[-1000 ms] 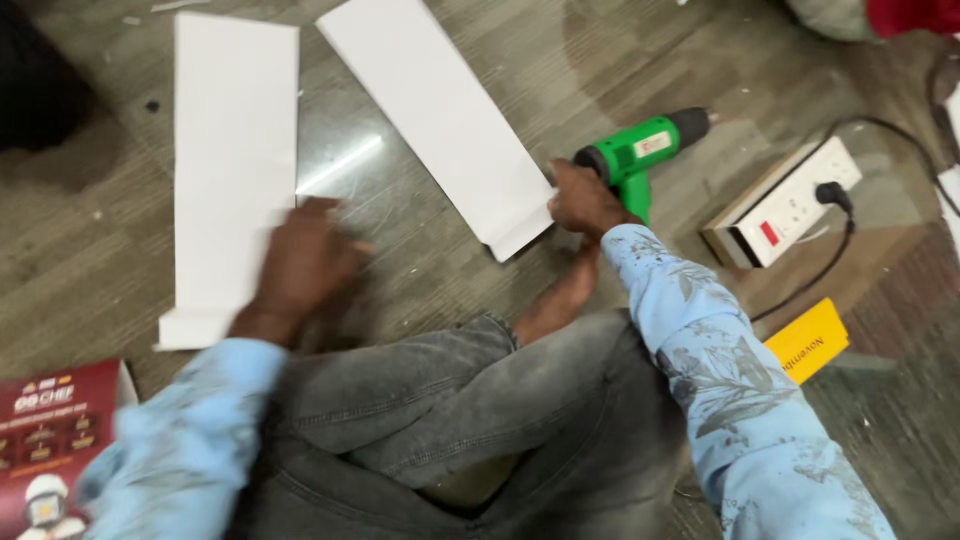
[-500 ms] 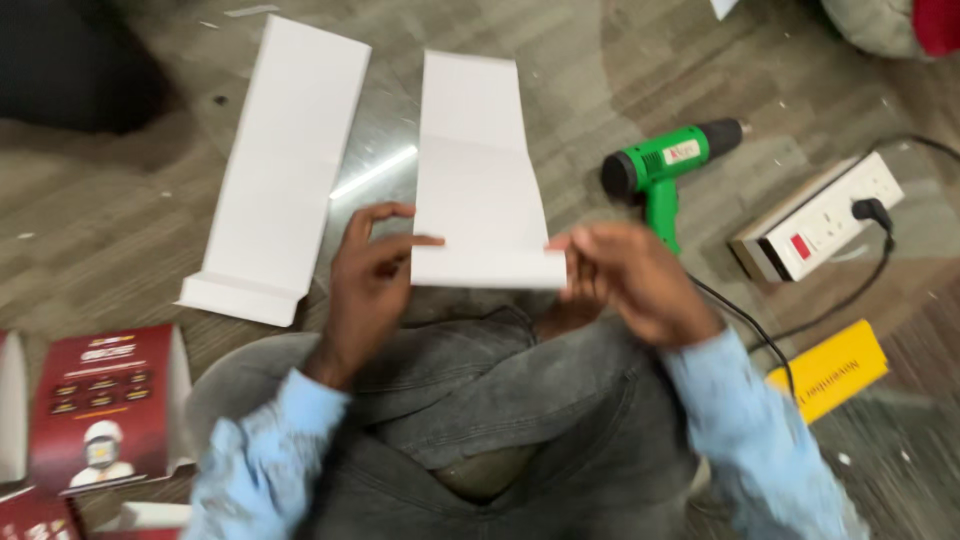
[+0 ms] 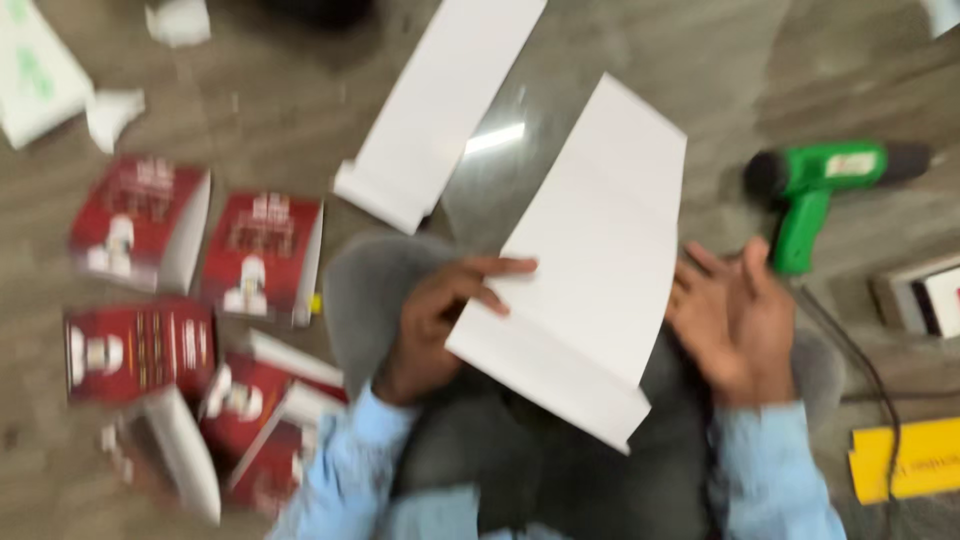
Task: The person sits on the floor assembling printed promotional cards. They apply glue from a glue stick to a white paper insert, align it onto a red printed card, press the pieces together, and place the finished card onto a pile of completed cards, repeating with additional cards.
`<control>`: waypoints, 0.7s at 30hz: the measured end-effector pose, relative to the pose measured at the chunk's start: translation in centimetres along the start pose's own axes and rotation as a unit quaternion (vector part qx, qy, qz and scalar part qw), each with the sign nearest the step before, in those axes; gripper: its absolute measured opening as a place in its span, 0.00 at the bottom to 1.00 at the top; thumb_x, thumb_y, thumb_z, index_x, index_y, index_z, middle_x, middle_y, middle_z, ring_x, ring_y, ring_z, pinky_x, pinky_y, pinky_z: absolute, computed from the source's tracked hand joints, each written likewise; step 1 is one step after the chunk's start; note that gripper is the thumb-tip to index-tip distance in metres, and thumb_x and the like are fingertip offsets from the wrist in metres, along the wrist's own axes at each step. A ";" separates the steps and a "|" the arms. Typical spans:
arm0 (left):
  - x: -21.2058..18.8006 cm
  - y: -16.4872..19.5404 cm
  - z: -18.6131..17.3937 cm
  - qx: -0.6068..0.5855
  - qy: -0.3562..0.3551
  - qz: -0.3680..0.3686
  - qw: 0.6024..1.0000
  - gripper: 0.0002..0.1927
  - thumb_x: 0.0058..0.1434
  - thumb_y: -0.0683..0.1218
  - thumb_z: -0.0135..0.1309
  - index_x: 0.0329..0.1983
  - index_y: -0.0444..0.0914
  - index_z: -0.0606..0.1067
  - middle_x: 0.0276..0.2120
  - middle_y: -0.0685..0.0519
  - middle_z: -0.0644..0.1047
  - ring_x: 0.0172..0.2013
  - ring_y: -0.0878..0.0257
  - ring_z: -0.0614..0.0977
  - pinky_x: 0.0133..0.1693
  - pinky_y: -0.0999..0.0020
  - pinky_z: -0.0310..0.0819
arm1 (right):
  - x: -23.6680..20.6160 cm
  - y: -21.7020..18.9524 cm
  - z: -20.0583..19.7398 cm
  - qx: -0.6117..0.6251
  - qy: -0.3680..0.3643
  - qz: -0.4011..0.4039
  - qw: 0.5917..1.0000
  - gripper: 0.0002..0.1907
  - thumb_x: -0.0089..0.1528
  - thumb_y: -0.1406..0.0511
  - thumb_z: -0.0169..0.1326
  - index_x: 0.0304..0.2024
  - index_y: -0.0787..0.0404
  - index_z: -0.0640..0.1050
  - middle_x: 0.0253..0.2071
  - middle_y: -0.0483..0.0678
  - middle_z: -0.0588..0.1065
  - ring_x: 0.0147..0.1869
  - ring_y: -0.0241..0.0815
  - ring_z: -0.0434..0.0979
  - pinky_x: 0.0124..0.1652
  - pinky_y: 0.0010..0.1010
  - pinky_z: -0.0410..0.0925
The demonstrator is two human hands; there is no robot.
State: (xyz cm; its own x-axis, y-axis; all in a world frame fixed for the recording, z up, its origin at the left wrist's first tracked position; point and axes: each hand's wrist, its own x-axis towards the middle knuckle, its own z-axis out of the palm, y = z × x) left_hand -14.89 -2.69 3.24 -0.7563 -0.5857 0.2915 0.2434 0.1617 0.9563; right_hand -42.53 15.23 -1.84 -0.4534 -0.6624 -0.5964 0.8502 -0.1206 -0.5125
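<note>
Head view, left hand (image 3: 440, 325) gripping white card (image 3: 590, 260), right hand (image 3: 735, 325) spread wide beside it, green drill (image 3: 815, 190) and red boxes (image 3: 200, 300) around

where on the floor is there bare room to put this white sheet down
Bare floor lies above the green power tool, right of the white sheet in the left hand. A smaller patch lies between the red boxes and the other white strip. It is crowded left, among the boxes, and by the right hand near the cord.
</note>
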 end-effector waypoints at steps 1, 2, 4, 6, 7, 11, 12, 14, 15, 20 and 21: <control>-0.6 0.3 -0.3 0.003 -0.006 -0.007 1.000 0.06 0.65 0.38 0.59 0.41 0.38 0.73 0.58 0.44 0.78 0.59 0.52 0.81 0.59 0.62 0.76 | 1.2 0.3 -0.2 0.033 0.004 0.052 0.998 0.36 0.69 0.46 0.45 0.62 0.71 0.62 0.62 0.64 0.70 0.65 0.59 0.72 0.62 0.51 0.64; -1.2 0.5 -0.6 0.008 -0.021 0.001 1.000 0.06 0.65 0.39 0.59 0.41 0.38 0.73 0.56 0.45 0.79 0.58 0.53 0.82 0.59 0.62 0.77 | 2.5 0.4 -0.3 0.071 0.001 0.090 0.993 0.41 0.68 0.45 0.46 0.64 0.76 0.61 0.65 0.65 0.68 0.67 0.59 0.70 0.64 0.52 0.63; -1.9 0.8 -1.5 -0.016 -0.058 0.017 0.998 0.03 0.67 0.40 0.57 0.42 0.38 0.74 0.49 0.49 0.80 0.51 0.56 0.82 0.54 0.65 0.75 | 5.3 1.4 1.0 0.043 -0.020 -0.041 0.998 0.33 0.69 0.54 0.51 0.68 0.69 0.62 0.67 0.57 0.69 0.69 0.54 0.70 0.67 0.47 0.63; -2.8 1.2 -2.4 -0.084 -0.067 -0.010 0.994 0.03 0.70 0.40 0.52 0.42 0.37 0.76 0.39 0.53 0.80 0.40 0.61 0.80 0.45 0.69 0.71 | 6.0 1.3 2.4 0.030 0.014 -0.119 0.992 0.29 0.67 0.63 0.55 0.67 0.59 0.60 0.67 0.53 0.70 0.69 0.52 0.70 0.68 0.47 0.64; -3.2 1.4 -2.9 -0.100 -0.055 -0.021 0.993 0.04 0.69 0.41 0.51 0.43 0.37 0.76 0.39 0.53 0.78 0.40 0.62 0.79 0.45 0.70 0.70 | 5.8 1.5 3.4 0.032 0.052 -0.130 0.990 0.30 0.65 0.68 0.56 0.64 0.52 0.57 0.66 0.53 0.71 0.69 0.53 0.71 0.67 0.50 0.66; -3.5 1.6 -4.7 -0.123 0.052 -0.171 0.976 0.14 0.63 0.40 0.49 0.52 0.38 0.71 0.39 0.55 0.77 0.40 0.68 0.76 0.43 0.74 0.70 | -0.9 3.1 5.6 -0.119 -0.064 -0.308 0.942 0.28 0.68 0.74 0.55 0.69 0.70 0.65 0.66 0.56 0.68 0.70 0.49 0.69 0.71 0.44 0.63; -3.3 1.5 -4.9 -0.119 0.101 -0.242 0.958 0.20 0.60 0.39 0.49 0.57 0.38 0.70 0.40 0.56 0.78 0.40 0.70 0.77 0.42 0.74 0.71 | -3.6 3.9 5.6 -0.337 0.010 -0.360 0.870 0.21 0.68 0.74 0.54 0.64 0.70 0.70 0.60 0.57 0.73 0.60 0.48 0.73 0.62 0.42 0.67; -2.8 1.0 -5.0 -0.067 0.096 -0.256 0.960 0.21 0.63 0.39 0.53 0.61 0.37 0.69 0.35 0.55 0.73 0.36 0.71 0.72 0.38 0.74 0.66 | -6.8 5.5 5.8 -0.572 0.026 -0.441 0.691 0.20 0.67 0.76 0.50 0.62 0.71 0.70 0.60 0.63 0.69 0.60 0.56 0.70 0.59 0.48 0.66; -2.5 0.7 -4.9 -0.042 0.096 -0.263 0.959 0.22 0.65 0.39 0.55 0.63 0.36 0.68 0.32 0.55 0.70 0.34 0.71 0.70 0.36 0.74 0.63 | -7.9 6.4 5.9 -0.602 -0.032 -0.488 0.631 0.24 0.66 0.78 0.48 0.65 0.71 0.65 0.67 0.68 0.59 0.69 0.65 0.61 0.65 0.55 0.62; -1.3 -0.5 -3.8 -0.088 0.015 -0.260 0.962 0.13 0.66 0.40 0.56 0.52 0.34 0.72 0.40 0.58 0.78 0.40 0.73 0.77 0.42 0.76 0.72 | -8.8 8.1 5.4 -0.627 -0.224 -0.510 0.545 0.28 0.71 0.75 0.51 0.69 0.55 0.59 0.77 0.63 0.58 0.74 0.59 0.71 0.62 0.42 0.71; -1.2 -0.6 -3.6 -0.063 -0.008 -0.245 0.967 0.11 0.66 0.40 0.57 0.50 0.34 0.73 0.40 0.58 0.77 0.40 0.73 0.77 0.41 0.76 0.72 | -8.8 8.4 5.2 -0.653 -0.230 -0.500 0.521 0.29 0.68 0.74 0.54 0.69 0.55 0.62 0.75 0.63 0.59 0.72 0.63 0.70 0.63 0.47 0.69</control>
State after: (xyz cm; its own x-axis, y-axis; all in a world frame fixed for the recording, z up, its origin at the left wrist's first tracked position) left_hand -11.95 -4.90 2.28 -0.8089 -0.5544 -0.1958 -0.0762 -0.2313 0.9699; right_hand -30.03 16.24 2.33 -0.1278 -0.8940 0.4294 -0.7917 -0.1688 -0.5871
